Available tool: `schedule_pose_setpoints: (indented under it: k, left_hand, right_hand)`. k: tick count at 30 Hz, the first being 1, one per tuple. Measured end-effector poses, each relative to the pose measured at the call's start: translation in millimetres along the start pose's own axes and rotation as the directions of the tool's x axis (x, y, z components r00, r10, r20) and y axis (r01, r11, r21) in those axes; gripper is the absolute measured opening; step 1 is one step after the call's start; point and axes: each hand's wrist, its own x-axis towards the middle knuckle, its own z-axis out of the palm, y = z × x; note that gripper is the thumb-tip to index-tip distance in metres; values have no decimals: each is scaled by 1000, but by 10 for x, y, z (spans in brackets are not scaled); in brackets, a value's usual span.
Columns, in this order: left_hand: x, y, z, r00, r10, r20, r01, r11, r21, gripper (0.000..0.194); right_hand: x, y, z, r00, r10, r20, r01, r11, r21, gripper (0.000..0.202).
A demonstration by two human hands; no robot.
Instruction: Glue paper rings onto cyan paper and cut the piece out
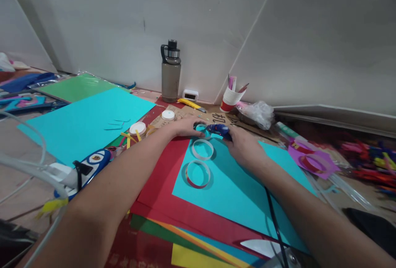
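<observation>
Coloured paper sheets [93, 119] cover our floor below a white wall. Our left hand [185, 128] presses flat beside a small ring [202, 130]; our right hand [244, 146] grips the blue glue gun [219, 130] touching it.

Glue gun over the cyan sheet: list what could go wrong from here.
1. The right hand holds the blue glue gun with its tip close to the left hand, which steadies a small ring; the fingers might get burned.
2. Its black cord trails across the cyan sheet, near two loose tape rings; a tug could shift them.
3. Stray glue may mark the sheet.
</observation>
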Motion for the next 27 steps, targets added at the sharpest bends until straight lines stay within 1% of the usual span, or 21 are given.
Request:
schedule_pose_setpoints:
  k: [6,9,12,15,19,25,27]
  left_hand:
    - [3,12,-1,1000,-19,3,19,999,-27,61]
    - [7,26,-3,999,-39,6,39,999,-18,63]
    - [3,39,-10,999,-37,10,37,999,-6,62]
    - [-11,44,-20,1000,-22,18,22,1000,-14,62]
    - [-27,41,-27,999,-24,27,25,999,-26,63]
    - [-10,13,-3,999,-47,16,47,999,-7,64]
    - [0,0,5,999,-36,16,36,999,1,65]
  right_hand:
    - [60,-46,38,1000,5,17,-5,1000,-1,22]
    - [101,-40,66,1000,-3,5,2,998,64,23]
    - [125,-17,83,1000,3,-2,-3,991,134,28]
    - [116,25,85,999,38,12,-40,989,140,33]
    - [57,84,67,998,64,14,-65,990,124,35]
    - [35,70,54,999,39,-19,-36,987,159,36]
    - [49,54,65,999,31,-23,-26,985,171,36]
